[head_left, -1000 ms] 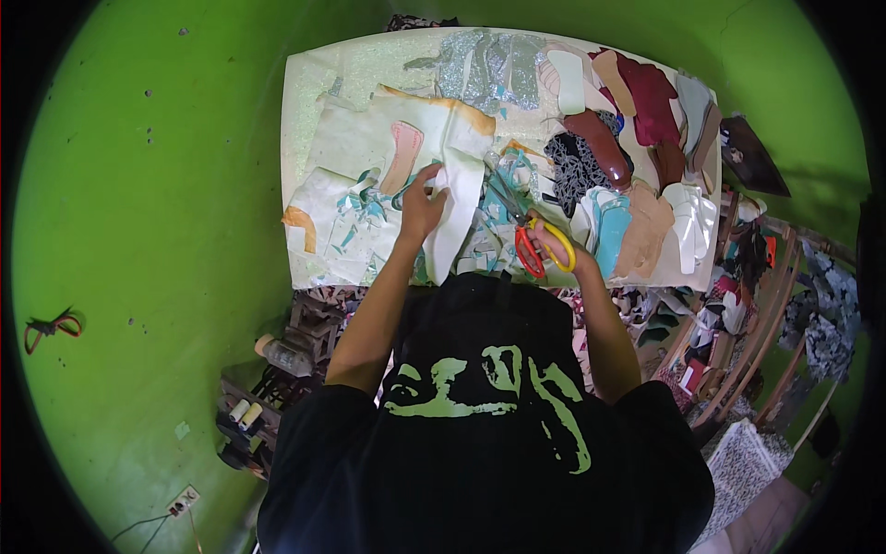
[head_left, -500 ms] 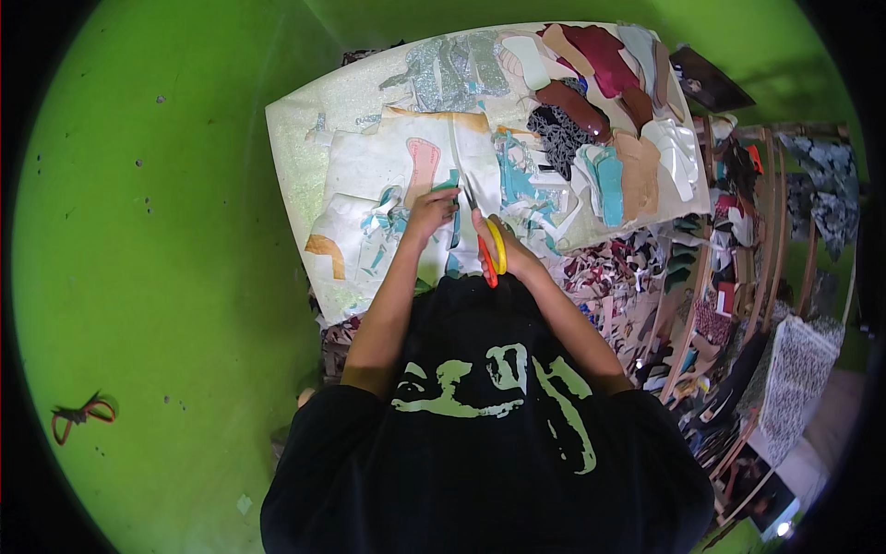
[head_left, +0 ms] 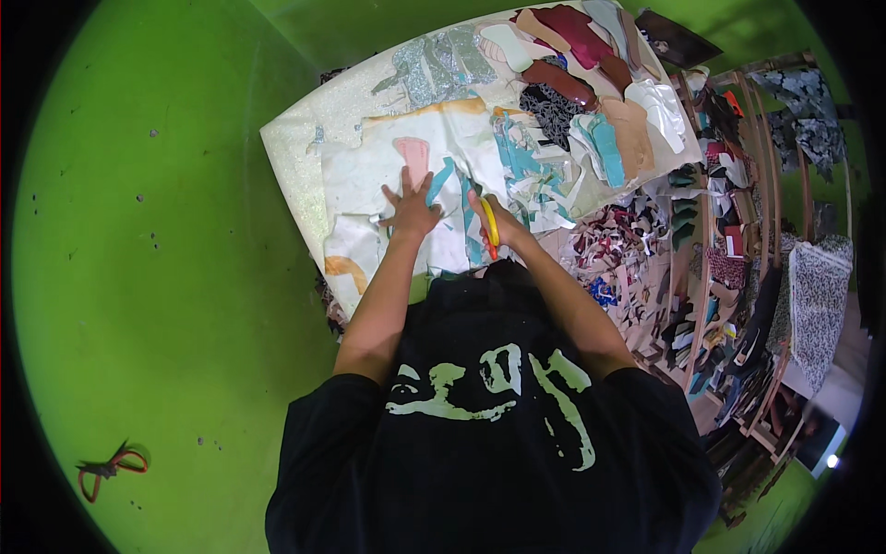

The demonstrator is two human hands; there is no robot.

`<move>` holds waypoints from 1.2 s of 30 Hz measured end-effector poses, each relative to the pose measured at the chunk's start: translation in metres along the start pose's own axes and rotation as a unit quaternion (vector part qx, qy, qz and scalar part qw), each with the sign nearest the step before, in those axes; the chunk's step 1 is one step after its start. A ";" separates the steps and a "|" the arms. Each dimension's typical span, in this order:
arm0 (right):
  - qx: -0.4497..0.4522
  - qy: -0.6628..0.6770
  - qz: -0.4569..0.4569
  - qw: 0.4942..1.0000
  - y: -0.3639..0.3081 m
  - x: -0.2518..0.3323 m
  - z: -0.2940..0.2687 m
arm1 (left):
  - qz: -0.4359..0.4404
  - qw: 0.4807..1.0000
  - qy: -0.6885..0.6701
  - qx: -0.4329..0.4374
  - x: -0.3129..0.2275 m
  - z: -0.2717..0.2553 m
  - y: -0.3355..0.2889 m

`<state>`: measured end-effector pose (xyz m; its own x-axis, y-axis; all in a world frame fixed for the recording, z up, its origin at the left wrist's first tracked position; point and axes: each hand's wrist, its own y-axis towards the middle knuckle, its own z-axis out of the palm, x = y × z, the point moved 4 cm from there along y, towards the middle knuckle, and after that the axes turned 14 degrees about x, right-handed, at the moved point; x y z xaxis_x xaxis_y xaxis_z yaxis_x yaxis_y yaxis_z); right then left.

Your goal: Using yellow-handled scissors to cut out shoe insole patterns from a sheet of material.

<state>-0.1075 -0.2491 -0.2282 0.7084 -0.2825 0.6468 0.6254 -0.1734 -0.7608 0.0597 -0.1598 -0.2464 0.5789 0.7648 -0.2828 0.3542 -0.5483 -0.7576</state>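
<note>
My left hand (head_left: 412, 210) lies with fingers spread on a white sheet (head_left: 362, 166) that has brown-stained edges. Its fingertips reach the lower end of a pink sole-shaped piece (head_left: 414, 155). Just right of that hand is a narrow teal strip (head_left: 440, 181). My right hand (head_left: 503, 224) is closed round scissors (head_left: 491, 222) with yellow and orange handles. Their dark blades point away from me, over teal material (head_left: 472, 242) near the sheet's right side; how far the blades are apart is hard to tell.
Teal and white scraps (head_left: 531, 171) lie right of the sheet. Sole-shaped pieces in tan (head_left: 630, 138), brown (head_left: 561, 83) and white cover the table's far right. Shelves (head_left: 706, 240) crammed with material stand at the right, above scrap piles (head_left: 614, 240). Another pair of scissors (head_left: 113, 466) shows against the green surface at left.
My left hand has moved left from the teal material and spread flat on the sheet. The scissors stay in my right hand. The whole view has shifted slightly.
</note>
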 end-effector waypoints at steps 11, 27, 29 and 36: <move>0.043 -0.005 -0.007 0.999 0.021 0.014 0.017 | -0.048 0.997 -0.057 0.004 0.003 -0.014 -0.007; 0.036 -0.027 -0.042 0.998 0.031 -0.009 0.007 | 0.144 0.985 0.069 -0.073 -0.018 -0.035 0.014; 0.030 -0.077 -0.049 0.995 0.026 -0.003 0.008 | 0.146 0.983 0.054 -0.097 -0.011 -0.033 0.016; 0.051 -0.101 -0.065 0.991 0.027 -0.009 0.007 | 0.172 0.973 0.025 -0.151 0.011 -0.027 0.044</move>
<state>-0.0947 -0.2444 -0.2543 0.6648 -0.0673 0.7440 0.7379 -0.0963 -0.6680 0.1017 -0.1851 -0.2670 0.7332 0.5051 -0.4552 0.3287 -0.8493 -0.4130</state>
